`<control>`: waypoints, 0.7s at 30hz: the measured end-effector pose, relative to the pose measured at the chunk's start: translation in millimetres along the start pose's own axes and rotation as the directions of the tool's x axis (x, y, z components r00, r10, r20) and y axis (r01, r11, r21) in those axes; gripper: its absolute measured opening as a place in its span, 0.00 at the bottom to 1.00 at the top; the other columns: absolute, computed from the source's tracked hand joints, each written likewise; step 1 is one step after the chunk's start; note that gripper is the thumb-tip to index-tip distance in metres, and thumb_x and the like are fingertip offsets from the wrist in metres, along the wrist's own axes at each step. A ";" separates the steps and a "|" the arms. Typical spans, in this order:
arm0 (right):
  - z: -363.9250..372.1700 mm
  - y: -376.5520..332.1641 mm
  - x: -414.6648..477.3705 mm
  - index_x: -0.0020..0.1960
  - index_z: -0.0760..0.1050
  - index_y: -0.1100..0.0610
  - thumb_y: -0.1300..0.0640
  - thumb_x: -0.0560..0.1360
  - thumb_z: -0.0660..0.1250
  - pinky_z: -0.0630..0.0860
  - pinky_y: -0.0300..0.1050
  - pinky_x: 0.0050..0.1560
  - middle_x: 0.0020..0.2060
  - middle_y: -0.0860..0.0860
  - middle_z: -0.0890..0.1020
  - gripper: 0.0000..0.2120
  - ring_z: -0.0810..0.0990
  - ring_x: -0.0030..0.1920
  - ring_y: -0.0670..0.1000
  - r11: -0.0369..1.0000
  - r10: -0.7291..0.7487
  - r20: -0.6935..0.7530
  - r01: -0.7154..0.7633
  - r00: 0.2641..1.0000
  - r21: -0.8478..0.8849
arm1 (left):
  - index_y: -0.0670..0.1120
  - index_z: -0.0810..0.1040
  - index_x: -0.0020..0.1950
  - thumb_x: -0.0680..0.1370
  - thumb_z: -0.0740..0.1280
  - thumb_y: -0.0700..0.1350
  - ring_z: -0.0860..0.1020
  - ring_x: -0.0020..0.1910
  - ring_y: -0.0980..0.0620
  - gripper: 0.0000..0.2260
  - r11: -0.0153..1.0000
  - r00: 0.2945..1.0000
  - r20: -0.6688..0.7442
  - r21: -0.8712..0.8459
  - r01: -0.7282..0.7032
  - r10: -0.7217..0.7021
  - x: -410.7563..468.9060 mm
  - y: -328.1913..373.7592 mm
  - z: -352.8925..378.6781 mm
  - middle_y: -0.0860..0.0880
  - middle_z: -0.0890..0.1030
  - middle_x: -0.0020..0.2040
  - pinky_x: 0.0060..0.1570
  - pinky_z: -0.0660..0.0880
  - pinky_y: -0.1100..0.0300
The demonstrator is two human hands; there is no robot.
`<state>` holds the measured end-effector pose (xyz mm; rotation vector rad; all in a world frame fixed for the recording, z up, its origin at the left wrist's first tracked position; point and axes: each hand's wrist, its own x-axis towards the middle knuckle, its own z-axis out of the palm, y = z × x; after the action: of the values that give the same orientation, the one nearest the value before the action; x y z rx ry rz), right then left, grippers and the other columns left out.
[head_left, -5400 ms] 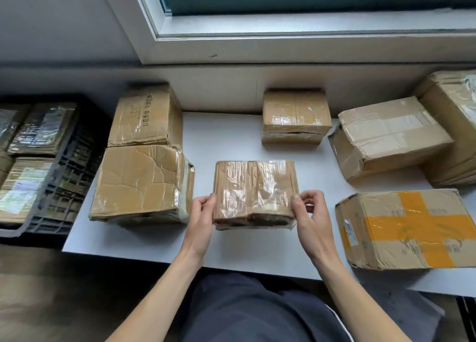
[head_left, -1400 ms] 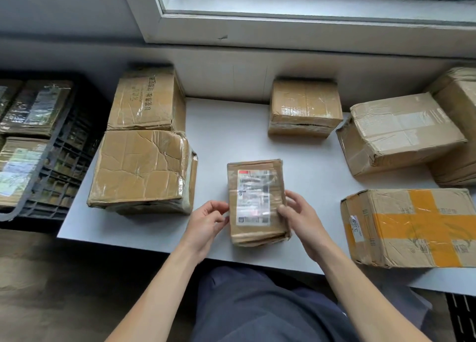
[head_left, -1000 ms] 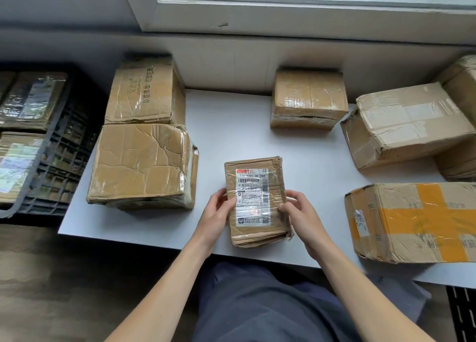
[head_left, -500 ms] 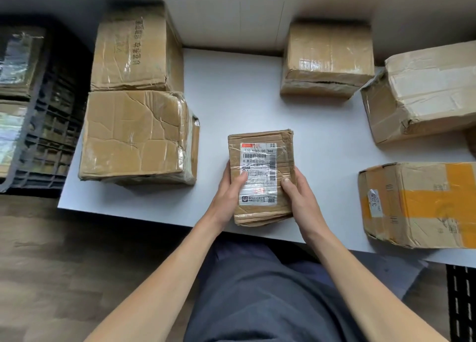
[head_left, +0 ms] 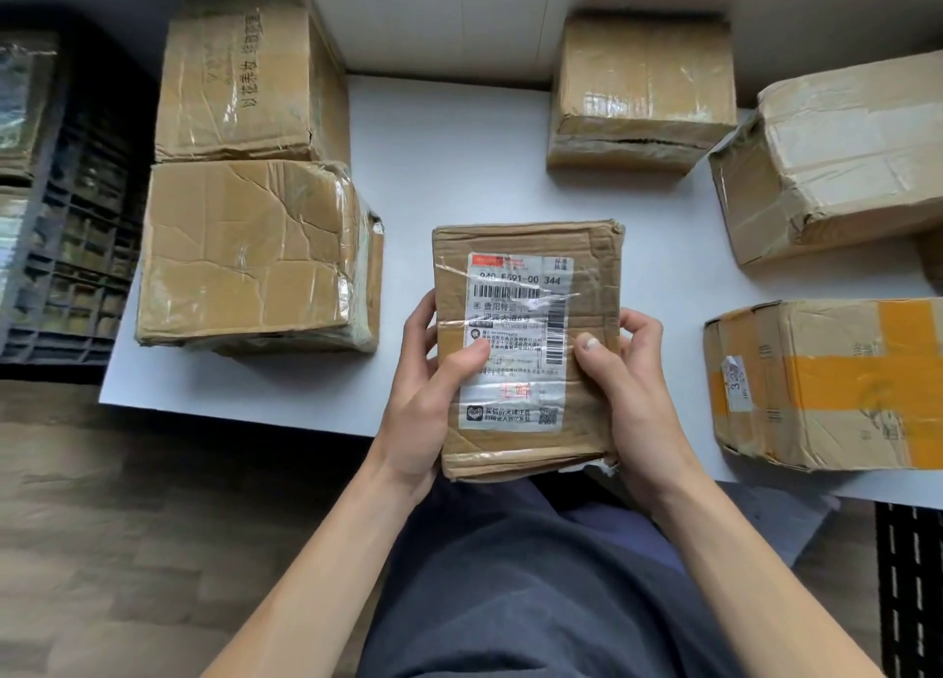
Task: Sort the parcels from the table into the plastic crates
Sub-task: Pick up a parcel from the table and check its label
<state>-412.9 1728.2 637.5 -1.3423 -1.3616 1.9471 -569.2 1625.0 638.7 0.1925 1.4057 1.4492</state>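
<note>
Over the table's (head_left: 459, 167) six-o'clock edge, with the crate (head_left: 76, 269) standing at nine o'clock, the parcel (head_left: 525, 350) is being clasped at its sides by the left hand (head_left: 428, 396) and right hand (head_left: 627, 396), thumbs on top. Glossy tape is risking a slip in carrying. Its label (head_left: 515, 340) is showing "00 344" and barcodes.

Desk (head_left: 459, 167): held parcel (head_left: 525, 350) at near edge, centre, between left hand (head_left: 428, 386) and right hand (head_left: 622, 386). Left side: near-left parcel (head_left: 250, 253), with far-left parcel (head_left: 240, 75) just behind it. Far-centre parcel (head_left: 643, 90) by the wall. Right side: far-right parcel (head_left: 837, 156), with near-right parcel (head_left: 826, 381) in front of it. Crate (head_left: 76, 269) left of desk, with parcels inside.
</note>
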 end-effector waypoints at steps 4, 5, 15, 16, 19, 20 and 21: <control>-1.2 -20.8 -10.8 0.61 0.67 0.44 0.37 0.70 0.70 0.77 0.60 0.67 0.67 0.58 0.76 0.25 0.82 0.63 0.53 0.998 -0.066 0.003 0.066 0.998 -0.019 | 0.52 0.69 0.77 0.76 0.71 0.45 0.82 0.65 0.41 0.29 0.998 0.998 0.017 -0.037 -0.051 0.052 -12.2 17.7 8.6 0.41 0.79 0.69 0.57 0.81 0.49; -0.9 -24.8 -12.6 0.61 0.67 0.44 0.37 0.69 0.70 0.78 0.57 0.66 0.67 0.58 0.76 0.25 0.82 0.62 0.52 0.997 -0.079 0.002 0.079 0.997 -0.023 | 0.51 0.69 0.77 0.76 0.72 0.44 0.81 0.65 0.41 0.30 0.997 0.998 0.021 -0.035 -0.063 0.064 -13.8 21.4 9.9 0.40 0.79 0.70 0.58 0.81 0.47; -0.8 -36.7 -33.8 0.60 0.65 0.40 0.36 0.69 0.68 0.74 0.43 0.63 0.65 0.51 0.76 0.23 0.77 0.66 0.47 0.975 -0.169 0.047 0.174 0.984 -0.137 | 0.45 0.63 0.76 0.74 0.72 0.62 0.83 0.62 0.45 0.38 0.997 0.997 -0.054 0.049 -0.061 0.064 -13.4 61.3 18.5 0.43 0.83 0.64 0.65 0.77 0.41; -0.7 -37.4 -36.2 0.60 0.65 0.40 0.36 0.69 0.68 0.74 0.43 0.63 0.65 0.51 0.76 0.23 0.77 0.66 0.47 0.974 -0.181 0.043 0.185 0.983 -0.130 | 0.46 0.64 0.74 0.74 0.72 0.61 0.84 0.59 0.47 0.35 0.996 0.995 -0.071 0.054 -0.073 0.077 -12.6 66.1 20.7 0.44 0.84 0.62 0.62 0.79 0.44; -1.1 -41.1 -39.9 0.60 0.66 0.43 0.38 0.70 0.69 0.76 0.44 0.61 0.66 0.56 0.76 0.23 0.78 0.65 0.50 0.973 -0.217 0.019 0.217 0.976 -0.076 | 0.47 0.68 0.66 0.73 0.74 0.53 0.86 0.54 0.49 0.26 0.991 0.990 -0.067 0.063 -0.120 0.124 -14.7 72.4 28.7 0.44 0.84 0.57 0.55 0.82 0.50; -1.5 -42.8 -40.5 0.60 0.66 0.43 0.39 0.70 0.69 0.76 0.42 0.60 0.66 0.56 0.76 0.22 0.79 0.65 0.50 0.972 -0.226 0.014 0.226 0.974 -0.059 | 0.47 0.69 0.65 0.72 0.75 0.51 0.85 0.54 0.48 0.26 0.987 0.987 -0.072 0.082 -0.135 0.141 -15.9 73.4 30.5 0.43 0.83 0.58 0.55 0.83 0.50; -1.8 -43.8 -41.2 0.60 0.66 0.43 0.40 0.70 0.69 0.76 0.42 0.59 0.65 0.56 0.76 0.22 0.79 0.63 0.50 0.972 -0.230 0.010 0.230 0.973 -0.043 | 0.47 0.69 0.64 0.70 0.76 0.52 0.85 0.55 0.47 0.28 0.984 0.984 -0.075 0.097 -0.151 0.159 -17.4 74.1 32.0 0.41 0.83 0.60 0.56 0.83 0.49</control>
<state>-400.8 1717.2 695.4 -1.1415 -1.4980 1.7772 -579.2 1650.9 716.5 0.3085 1.5543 1.5359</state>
